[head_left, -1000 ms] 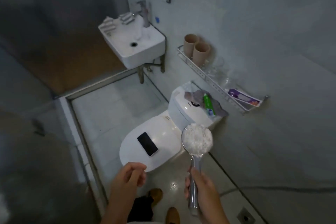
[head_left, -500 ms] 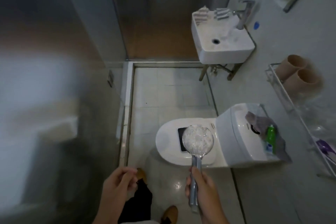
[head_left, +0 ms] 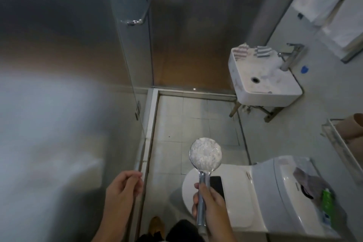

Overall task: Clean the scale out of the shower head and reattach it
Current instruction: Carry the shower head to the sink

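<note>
A chrome shower head (head_left: pixel 205 155) stands upright in my right hand (head_left: pixel 211 204), which grips its handle low in the middle of the view. Its round face points at me and is covered with white, crusty scale. No hose is visible on the handle. My left hand (head_left: pixel 122 189) hovers to the left at the same height, fingers loosely curled, holding nothing that I can make out.
A white toilet (head_left: pixel 275 192) with a closed lid stands at lower right, a black phone (head_left: pixel 217 184) on the lid. A wall-mounted sink (head_left: pixel 263 78) with a tap is upper right. A glass shower door (head_left: pixel 131 49) with a chrome handle is left. A wire shelf (head_left: pixel 337 143) is at right.
My view has swung to the left, so the toilet and sink have shifted right and the glass door has come into view. My hands keep the same pose, the shower head still upright.
</note>
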`<state>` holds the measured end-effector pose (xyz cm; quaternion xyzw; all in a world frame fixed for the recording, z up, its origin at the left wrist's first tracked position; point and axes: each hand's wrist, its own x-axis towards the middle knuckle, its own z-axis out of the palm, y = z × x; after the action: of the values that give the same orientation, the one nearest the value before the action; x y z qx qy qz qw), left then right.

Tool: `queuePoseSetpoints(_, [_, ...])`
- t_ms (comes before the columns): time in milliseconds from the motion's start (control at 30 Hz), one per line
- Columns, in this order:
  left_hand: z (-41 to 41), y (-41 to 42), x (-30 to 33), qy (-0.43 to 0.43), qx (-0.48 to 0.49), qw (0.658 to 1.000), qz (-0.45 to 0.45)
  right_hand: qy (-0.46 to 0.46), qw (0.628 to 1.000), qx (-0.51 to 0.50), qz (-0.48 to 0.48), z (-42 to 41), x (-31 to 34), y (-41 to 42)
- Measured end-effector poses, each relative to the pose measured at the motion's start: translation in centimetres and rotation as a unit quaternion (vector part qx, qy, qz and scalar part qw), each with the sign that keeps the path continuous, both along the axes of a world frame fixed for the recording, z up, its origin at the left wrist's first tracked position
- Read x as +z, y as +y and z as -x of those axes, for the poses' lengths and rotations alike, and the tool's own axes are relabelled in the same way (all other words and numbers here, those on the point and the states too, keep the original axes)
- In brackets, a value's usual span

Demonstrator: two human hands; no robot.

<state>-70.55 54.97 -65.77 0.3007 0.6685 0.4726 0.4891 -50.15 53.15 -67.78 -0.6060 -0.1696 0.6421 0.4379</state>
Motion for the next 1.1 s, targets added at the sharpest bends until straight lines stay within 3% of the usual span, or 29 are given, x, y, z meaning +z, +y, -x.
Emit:
queuePoseSetpoints(333, [2.9, 7.1, -2.3, 0.006, -0.013, 0.999, 0.051, 0.016, 0.999, 0.015, 0.027, 2.8, -0.6, 8.9])
queuePoseSetpoints(567, [3.2, 17.6, -4.0, 0.011, 0.023, 0.998, 0.058, 0.012, 0.999, 0.025, 0.04, 3.1, -2.3, 19.6])
queuePoseSetpoints(900, [-2.1, 35.6, -2.2, 0.012, -0.054, 0.997, 0.062, 0.014, 0.999, -0.028, 0.029, -0.7, -1.8, 36.0])
queuePoseSetpoints(1100, [-5.6, 42.5, -3.2, 0.053, -0.147, 0.984, 0.087, 0.028, 0.995, -0.092, 0.038, -2.7, -2.2, 40.6])
